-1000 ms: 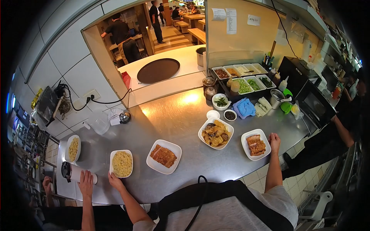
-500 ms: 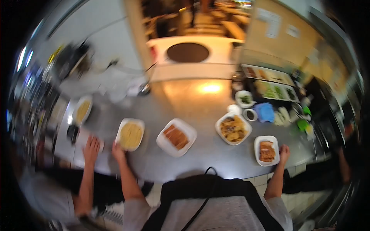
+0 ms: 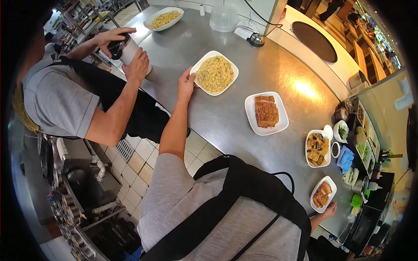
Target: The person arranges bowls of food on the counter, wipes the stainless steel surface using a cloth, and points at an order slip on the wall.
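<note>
My left hand [image 3: 186, 83] had the rice dish [image 3: 213, 53] by its rim, thumb and fingers pinched together at the side nearest me, with the palm off the food; I judged that grip kept the rice clean and the dish steady. The dish sat level by the near edge of the counter [image 3: 217, 122], well to the left of my body. My right hand [image 3: 331, 209] was stretched out the other way, its fingertips at the near rim of the small meat dish [image 3: 333, 191], close to the near edge toward the right end. Those fingers were bent, but I couldn't tell whether they pinched the rim or only touched it.

Between my hands, the larger meat dish [image 3: 284, 116] stood apart from the others, likely spaced so each rim could be reached. Right of it, the dish of browned chunks [image 3: 316, 165] was just beside the sauce cup [image 3: 332, 150], with a blue cloth [image 3: 345, 159] near, handy for wiping, I'd guess. The oval rice bowl [image 3: 167, 28] lay toward the left end, and the bell [image 3: 257, 40] by the far edge, within reach of the pass. To my left, a co-worker gripped a tumbler [image 3: 128, 51], one hand at its lid, one round its body.
</note>
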`<state>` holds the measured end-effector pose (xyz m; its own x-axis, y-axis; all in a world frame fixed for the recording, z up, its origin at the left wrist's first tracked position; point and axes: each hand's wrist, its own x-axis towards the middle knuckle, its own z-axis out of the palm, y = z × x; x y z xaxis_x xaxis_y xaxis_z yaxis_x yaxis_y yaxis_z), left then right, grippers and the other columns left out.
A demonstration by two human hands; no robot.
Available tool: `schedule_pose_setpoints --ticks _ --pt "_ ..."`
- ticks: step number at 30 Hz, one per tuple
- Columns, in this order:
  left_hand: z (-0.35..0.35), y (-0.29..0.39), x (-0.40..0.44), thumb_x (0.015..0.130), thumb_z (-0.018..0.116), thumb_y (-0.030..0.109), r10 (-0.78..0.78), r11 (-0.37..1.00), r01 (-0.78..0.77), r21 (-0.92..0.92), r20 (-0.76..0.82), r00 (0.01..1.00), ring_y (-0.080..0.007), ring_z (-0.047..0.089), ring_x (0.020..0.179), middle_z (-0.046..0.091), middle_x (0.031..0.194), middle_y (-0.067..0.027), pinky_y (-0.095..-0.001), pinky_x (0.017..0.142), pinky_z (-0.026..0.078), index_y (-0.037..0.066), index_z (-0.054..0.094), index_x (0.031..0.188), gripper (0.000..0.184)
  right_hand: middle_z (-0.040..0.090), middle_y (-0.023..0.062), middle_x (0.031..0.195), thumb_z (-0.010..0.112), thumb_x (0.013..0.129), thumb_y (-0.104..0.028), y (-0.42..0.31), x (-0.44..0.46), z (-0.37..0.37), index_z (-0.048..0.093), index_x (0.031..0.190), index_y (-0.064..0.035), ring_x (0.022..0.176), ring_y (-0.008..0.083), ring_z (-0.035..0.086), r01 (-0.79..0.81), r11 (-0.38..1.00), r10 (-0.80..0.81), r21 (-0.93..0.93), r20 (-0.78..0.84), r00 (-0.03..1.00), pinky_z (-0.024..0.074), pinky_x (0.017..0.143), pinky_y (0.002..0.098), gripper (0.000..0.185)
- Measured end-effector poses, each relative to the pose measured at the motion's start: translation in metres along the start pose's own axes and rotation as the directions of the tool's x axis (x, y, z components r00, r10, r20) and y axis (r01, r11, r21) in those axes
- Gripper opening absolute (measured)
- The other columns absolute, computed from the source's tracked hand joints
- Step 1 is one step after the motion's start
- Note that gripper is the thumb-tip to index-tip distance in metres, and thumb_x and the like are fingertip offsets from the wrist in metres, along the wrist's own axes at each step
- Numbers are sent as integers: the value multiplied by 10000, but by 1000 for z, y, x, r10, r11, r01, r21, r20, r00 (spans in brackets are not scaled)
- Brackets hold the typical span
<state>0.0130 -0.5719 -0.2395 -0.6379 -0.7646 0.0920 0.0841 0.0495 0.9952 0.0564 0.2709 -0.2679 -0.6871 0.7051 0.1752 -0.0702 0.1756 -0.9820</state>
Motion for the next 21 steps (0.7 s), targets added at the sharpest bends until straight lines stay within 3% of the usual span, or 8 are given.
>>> schedule_pose_setpoints --ticks 14,21 --pt "0 -7 2 888 540 88 27 998 -27 -57 -5 1000 -77 580 687 642 904 -29 -222 586 487 21 573 1216 336 476 -23 633 548 919 -193 -2 2 -2 554 723 -56 589 70 430 18 999 -17 -40 32 999 354 540 229 239" --pt "1 -8 3 887 535 81 27 999 -26 18 -36 999 -88 599 712 648 928 -48 -226 566 502 15 576 1207 329 478 -27 642 554 917 -196 0 1 -3 559 740 -60 585 69 422 -4 998 4 -64 -4 1000 345 530 223 223"
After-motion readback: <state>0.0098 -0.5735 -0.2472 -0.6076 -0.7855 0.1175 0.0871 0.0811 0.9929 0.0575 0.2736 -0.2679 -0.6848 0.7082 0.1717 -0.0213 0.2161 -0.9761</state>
